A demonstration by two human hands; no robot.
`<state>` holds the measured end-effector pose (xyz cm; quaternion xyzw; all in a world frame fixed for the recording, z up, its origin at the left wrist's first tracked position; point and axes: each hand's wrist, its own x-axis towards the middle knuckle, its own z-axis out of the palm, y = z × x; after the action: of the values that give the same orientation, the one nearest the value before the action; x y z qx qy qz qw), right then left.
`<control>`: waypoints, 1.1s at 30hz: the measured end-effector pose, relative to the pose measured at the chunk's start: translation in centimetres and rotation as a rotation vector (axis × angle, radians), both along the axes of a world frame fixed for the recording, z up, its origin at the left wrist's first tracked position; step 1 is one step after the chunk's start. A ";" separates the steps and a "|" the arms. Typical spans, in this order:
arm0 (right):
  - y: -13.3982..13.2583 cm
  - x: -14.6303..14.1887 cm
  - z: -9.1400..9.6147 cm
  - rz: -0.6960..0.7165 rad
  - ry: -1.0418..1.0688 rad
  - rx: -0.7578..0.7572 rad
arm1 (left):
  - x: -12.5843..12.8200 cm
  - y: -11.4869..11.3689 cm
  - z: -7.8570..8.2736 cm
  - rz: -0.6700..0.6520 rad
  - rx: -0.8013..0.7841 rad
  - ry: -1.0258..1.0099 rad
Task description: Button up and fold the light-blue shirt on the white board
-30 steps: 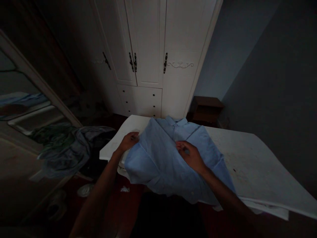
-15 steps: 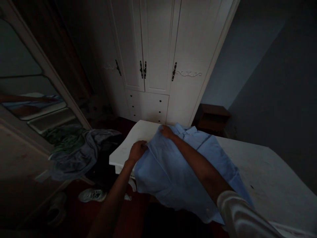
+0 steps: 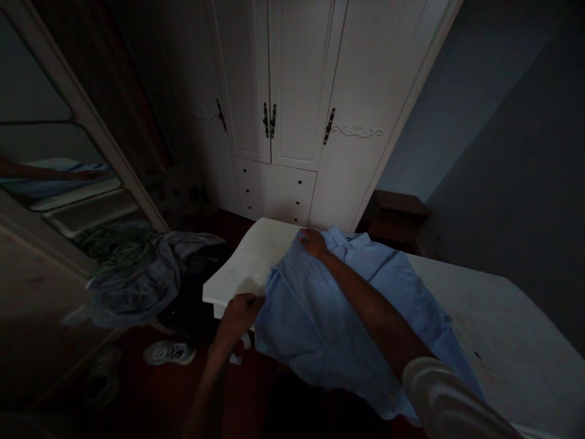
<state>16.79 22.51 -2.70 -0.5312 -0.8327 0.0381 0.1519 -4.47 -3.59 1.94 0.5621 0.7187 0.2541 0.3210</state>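
Observation:
A light blue collared shirt (image 3: 315,311) lies spread over the white table (image 3: 484,317), its collar at the far edge and its lower part hanging over the near edge. My left hand (image 3: 241,312) pinches the shirt's left edge near the table's front corner, fingers closed. Farther up, my right hand (image 3: 314,242) rests flat on the shirt's upper left part, beside the collar, with its fingers spread. My right forearm crosses above the shirt and hides some of it.
Behind the table stands a white wardrobe (image 3: 292,91) with dark handles. A low brown cabinet (image 3: 400,210) is at the back right. Crumpled clothes (image 3: 137,274) are piled at the left, near a mirror (image 3: 50,152). A white sneaker (image 3: 169,352) sits on the red floor.
My left hand has moved down and toward me along the shirt's left edge. My right hand has flattened from a curled grip, staying near the same spot. The view has shifted slightly.

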 end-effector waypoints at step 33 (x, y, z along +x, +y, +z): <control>1.4 0.3 -0.7 -0.031 0.076 -0.049 | -1.7 -8.2 -7.2 0.277 0.007 -0.532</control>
<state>17.13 23.91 -3.41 -0.5458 -0.8167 0.0764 0.1708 -6.14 -11.80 -5.23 0.3735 0.6781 0.4365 0.4584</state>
